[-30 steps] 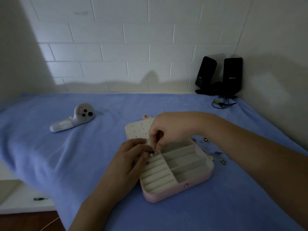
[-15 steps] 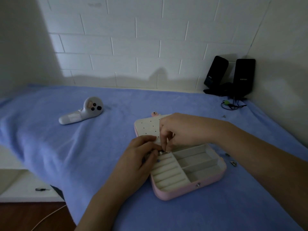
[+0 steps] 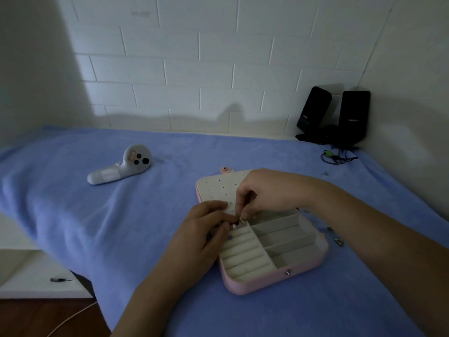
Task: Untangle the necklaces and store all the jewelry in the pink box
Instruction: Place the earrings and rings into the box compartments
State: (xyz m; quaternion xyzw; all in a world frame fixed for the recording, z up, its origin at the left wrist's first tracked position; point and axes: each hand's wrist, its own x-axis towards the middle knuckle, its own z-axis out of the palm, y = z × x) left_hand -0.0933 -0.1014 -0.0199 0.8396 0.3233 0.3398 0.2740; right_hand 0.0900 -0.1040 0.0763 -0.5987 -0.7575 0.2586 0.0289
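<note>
The pink box [image 3: 301, 269] lies open on the blue cloth, its cream lid [image 3: 218, 188] with small holes folded back. Inside are ring rolls on the left and empty compartments on the right. My left hand [image 3: 201, 237] and my right hand [image 3: 267, 193] meet over the box's back left corner. Both pinch a small piece of jewelry [image 3: 239, 222] with a pale bead, right at the top of the ring rolls. A tiny blue stud [image 3: 230, 237] sits beside the rolls. A few small jewelry pieces [image 3: 338, 241] lie on the cloth right of the box, partly hidden by my right forearm.
A white handheld controller [image 3: 121, 166] lies on the cloth at the left. Two black speakers [image 3: 335, 115] with a cable [image 3: 336, 158] stand in the back right corner against the brick wall. The cloth drops off at the left front edge, with floor below.
The view has shifted, so the box sits further right in frame. Both hands stay together at the same corner of the box, still pinching the small piece.
</note>
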